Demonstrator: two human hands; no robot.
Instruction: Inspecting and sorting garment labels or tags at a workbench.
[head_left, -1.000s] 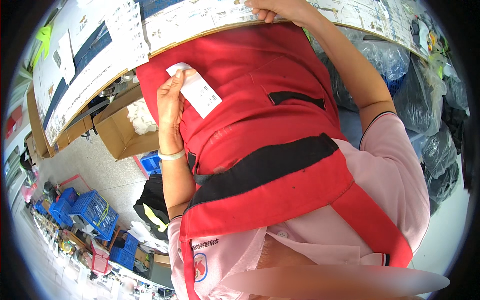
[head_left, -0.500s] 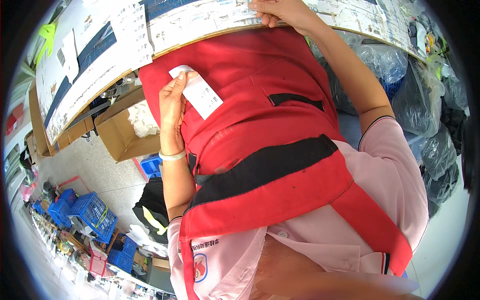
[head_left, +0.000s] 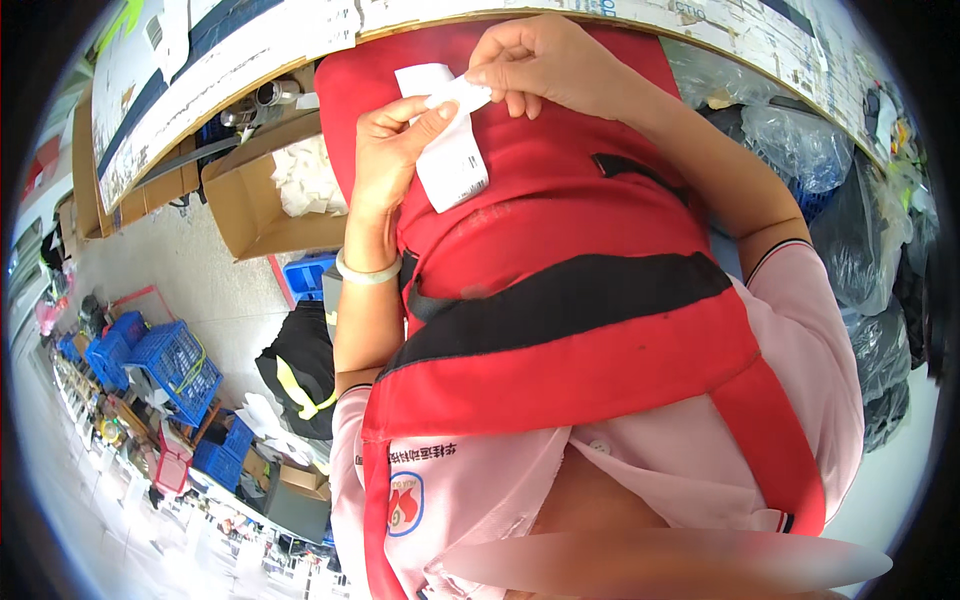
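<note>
My left hand point(head_left: 388, 150) pinches a white label strip point(head_left: 453, 165) with small dark print, between thumb and fingers. The strip hangs down in front of the red apron point(head_left: 580, 190) I wear. Beside it, my right hand point(head_left: 550, 68) is closed, thumb against fingers, on a small white piece point(head_left: 464, 94) that reaches across to the left thumb. Whether this piece is joined to the strip cannot be made out. Both hands are over my lap, just short of the worktable's near edge point(head_left: 440, 26).
Under the table at the left stands an open cardboard box point(head_left: 240, 215) with white scraps point(head_left: 305, 178) in it. Blue plastic crates point(head_left: 172, 368) and a black cloth bundle point(head_left: 300, 365) are farther left. Clear plastic bags point(head_left: 850, 240) crowd the right side.
My right hand has left the tabletop and come down and left to the strip, now pinching a small white piece there. My left hand has moved up and right with the strip.
</note>
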